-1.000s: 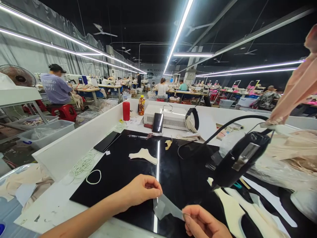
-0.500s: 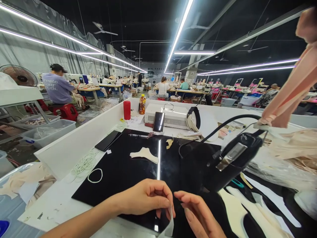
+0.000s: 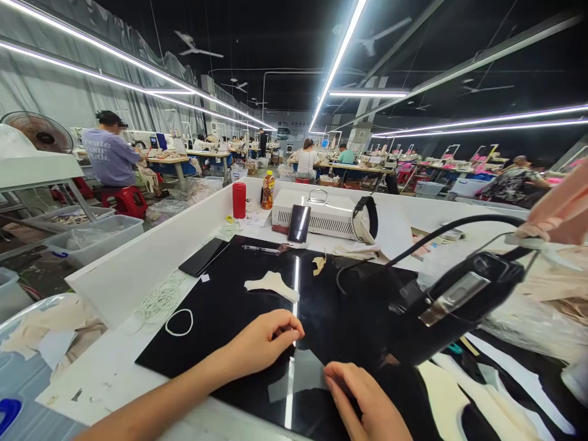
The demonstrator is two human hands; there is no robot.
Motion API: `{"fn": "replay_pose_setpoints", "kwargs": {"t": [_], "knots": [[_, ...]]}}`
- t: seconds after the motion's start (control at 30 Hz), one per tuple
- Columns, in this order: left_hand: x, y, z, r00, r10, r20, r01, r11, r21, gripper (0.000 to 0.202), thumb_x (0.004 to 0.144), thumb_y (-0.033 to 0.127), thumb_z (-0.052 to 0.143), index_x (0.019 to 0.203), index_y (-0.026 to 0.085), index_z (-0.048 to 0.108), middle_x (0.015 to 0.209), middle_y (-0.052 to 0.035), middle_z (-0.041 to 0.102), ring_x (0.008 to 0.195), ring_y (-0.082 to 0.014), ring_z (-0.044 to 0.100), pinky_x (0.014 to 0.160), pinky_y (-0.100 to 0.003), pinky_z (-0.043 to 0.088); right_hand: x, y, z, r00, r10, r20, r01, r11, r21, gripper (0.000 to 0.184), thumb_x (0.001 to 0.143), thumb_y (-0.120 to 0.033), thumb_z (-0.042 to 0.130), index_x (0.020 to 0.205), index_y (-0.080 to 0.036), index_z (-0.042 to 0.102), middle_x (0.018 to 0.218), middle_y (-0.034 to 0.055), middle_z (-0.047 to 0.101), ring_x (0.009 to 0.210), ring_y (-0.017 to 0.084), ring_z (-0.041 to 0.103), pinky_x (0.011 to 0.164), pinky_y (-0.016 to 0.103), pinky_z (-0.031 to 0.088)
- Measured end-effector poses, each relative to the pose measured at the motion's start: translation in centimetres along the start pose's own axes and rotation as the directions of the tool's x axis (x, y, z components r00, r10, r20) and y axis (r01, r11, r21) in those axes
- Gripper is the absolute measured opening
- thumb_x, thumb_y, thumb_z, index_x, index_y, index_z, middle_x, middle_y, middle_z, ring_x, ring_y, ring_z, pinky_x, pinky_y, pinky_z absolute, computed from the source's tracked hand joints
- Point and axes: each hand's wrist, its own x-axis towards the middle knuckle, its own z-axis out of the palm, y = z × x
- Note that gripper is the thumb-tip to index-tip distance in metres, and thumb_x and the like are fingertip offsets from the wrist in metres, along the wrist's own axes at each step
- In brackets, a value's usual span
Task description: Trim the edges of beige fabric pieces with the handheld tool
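My left hand rests on the glossy black work mat, fingers pinched on the top corner of a thin translucent film piece. My right hand presses the film's right edge against the mat, fingers curled. The film lies flat between both hands. A black heat tool with a cable leans just right of the hands. A cream fabric cutout lies further back on the mat.
A white elastic ring, black phone, pen, red bottle, orange drink bottle and white machine stand on the bench. Cream fabric pieces lie at right. Other people sit at benches behind.
The film, held up between both hands a second ago, has been lowered and now lies flat on the mat. The camera shifted slightly.
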Motion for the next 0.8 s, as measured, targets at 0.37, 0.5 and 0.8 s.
{"fn": "replay_pose_setpoints", "kwargs": {"t": [0.37,0.5,0.8], "knots": [[-1.2,-0.8,0.8,0.910,0.324,0.259,-0.412,0.779,0.473,0.022,0.095,0.012,0.063,0.112,0.024,0.071,0.117,-0.0035,0.071,0.113,-0.0211,0.064,0.108,-0.036,0.048,-0.8,0.5,-0.4,0.987,-0.156,0.036,0.156,0.882,-0.444,0.025,0.107,-0.023,0.041,0.102,-0.025,0.065,0.087,0.0036,0.072,0.074,0.019,0.068,0.072,0.031,0.052],[-1.3,-1.3,0.3,0.889,0.360,0.283,-0.457,0.734,0.502,0.027,0.096,0.011,0.060,0.114,0.028,0.070,0.119,0.0007,0.072,0.116,-0.0188,0.065,0.110,-0.032,0.050,-2.2,1.0,-2.8,0.996,-0.094,-0.006,0.078,0.850,-0.521,0.026,0.107,-0.023,0.040,0.104,-0.025,0.066,0.090,0.0035,0.074,0.079,0.018,0.070,0.074,0.029,0.054],[-1.5,-3.0,0.3,0.811,0.539,0.228,-0.552,0.574,0.605,0.033,0.095,0.027,0.069,0.125,0.038,0.070,0.125,0.0069,0.073,0.117,-0.0188,0.071,0.105,-0.026,0.055,-6.4,6.2,-12.9,0.952,0.033,-0.303,-0.230,0.729,-0.645,0.031,0.108,-0.043,0.045,0.108,-0.021,0.068,0.098,0.0081,0.077,0.087,0.024,0.074,0.081,0.035,0.055]]}}
